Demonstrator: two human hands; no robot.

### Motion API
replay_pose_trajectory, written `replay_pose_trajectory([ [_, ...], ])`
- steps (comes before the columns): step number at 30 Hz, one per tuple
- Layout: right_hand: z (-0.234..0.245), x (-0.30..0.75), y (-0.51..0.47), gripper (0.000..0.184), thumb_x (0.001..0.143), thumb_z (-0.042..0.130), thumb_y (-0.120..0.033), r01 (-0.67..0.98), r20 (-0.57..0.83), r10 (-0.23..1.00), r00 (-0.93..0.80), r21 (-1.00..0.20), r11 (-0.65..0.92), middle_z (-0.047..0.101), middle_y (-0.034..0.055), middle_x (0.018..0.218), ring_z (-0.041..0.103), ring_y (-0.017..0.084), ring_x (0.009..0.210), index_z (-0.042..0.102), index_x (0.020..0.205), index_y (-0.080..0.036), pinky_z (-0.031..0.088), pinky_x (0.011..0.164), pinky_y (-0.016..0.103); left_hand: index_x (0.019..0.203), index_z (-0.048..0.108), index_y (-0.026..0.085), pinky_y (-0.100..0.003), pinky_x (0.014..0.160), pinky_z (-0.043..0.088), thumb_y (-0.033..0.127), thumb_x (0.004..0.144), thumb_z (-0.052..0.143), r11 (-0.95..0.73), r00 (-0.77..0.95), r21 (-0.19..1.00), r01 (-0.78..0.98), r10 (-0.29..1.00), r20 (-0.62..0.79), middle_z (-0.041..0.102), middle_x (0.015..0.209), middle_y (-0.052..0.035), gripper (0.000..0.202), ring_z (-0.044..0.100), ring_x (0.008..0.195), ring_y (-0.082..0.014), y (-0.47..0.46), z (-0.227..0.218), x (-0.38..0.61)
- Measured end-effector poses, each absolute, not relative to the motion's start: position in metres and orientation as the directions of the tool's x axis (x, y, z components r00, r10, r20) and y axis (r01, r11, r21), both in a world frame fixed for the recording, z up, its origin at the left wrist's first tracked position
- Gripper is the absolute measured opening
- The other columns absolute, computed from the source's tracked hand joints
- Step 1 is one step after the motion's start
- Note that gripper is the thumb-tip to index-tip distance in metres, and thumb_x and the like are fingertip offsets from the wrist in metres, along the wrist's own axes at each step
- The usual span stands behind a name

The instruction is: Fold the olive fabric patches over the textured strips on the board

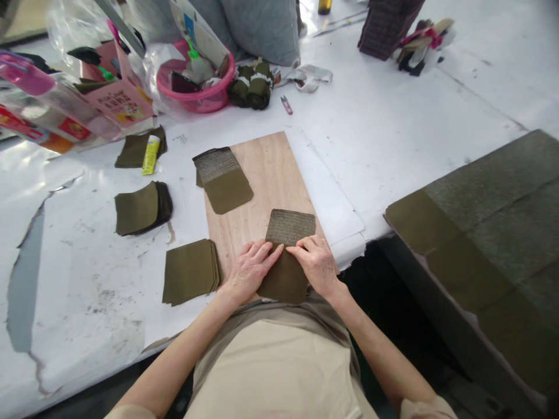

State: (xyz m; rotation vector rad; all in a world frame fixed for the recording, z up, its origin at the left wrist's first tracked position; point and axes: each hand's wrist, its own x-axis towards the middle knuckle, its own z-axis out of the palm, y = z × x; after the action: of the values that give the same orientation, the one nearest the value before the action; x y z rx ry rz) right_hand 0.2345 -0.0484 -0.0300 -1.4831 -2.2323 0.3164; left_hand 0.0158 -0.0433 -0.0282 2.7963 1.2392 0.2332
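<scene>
An olive fabric piece (286, 278) with a grey woven patch (292, 227) on its far end lies on a wooden board (266, 174) at the table's near edge. My left hand (250, 269) rests flat on its left side, fingers stretched toward the seam where patch meets cloth. My right hand (315, 263) presses on the right side, fingertips bent at the same seam. The two hands almost touch. A second, finished-looking piece (222, 179) with the same patch lies farther back on the board.
Stacks of olive fabric pieces (191, 271) (142, 208) (138, 148) sit left of the board, with a yellow glue tube (151, 155). A pink basin (196, 81), bags, rolled fabric (252, 86) and a small snipper (286, 105) are at the back. A large olive fabric stack (489, 233) is at right.
</scene>
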Motion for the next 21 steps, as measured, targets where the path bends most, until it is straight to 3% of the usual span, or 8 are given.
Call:
replay_pose_trajectory([
  [8,-0.031,0.246,-0.047,0.016,0.093,0.057,-0.027,0.788,0.277,0.909,-0.312,-0.458,0.411,0.063,0.0024,0.086,0.051,0.017,0.091,0.073,0.098,-0.027,0.040,0.081,0.030,0.139,0.044,0.015,-0.041,0.102,0.040,0.017,0.094,0.043,-0.711,0.707,0.144,0.688,0.702,0.089,0.057,0.122,-0.0126,0.045,0.049,0.117,-0.0262,-0.040,-0.022,0.020],
  [21,-0.030,0.249,-0.050,0.018,0.094,0.056,-0.027,0.786,0.272,0.910,-0.312,-0.465,0.408,0.064,0.0031,0.090,0.051,0.018,0.093,0.070,0.105,-0.025,0.040,0.083,0.031,0.139,0.043,0.018,-0.041,0.098,0.041,0.017,0.093,0.044,-0.717,0.720,0.134,0.683,0.693,0.035,0.056,0.119,-0.0122,0.046,0.050,0.112,-0.0262,-0.037,-0.018,0.023],
])
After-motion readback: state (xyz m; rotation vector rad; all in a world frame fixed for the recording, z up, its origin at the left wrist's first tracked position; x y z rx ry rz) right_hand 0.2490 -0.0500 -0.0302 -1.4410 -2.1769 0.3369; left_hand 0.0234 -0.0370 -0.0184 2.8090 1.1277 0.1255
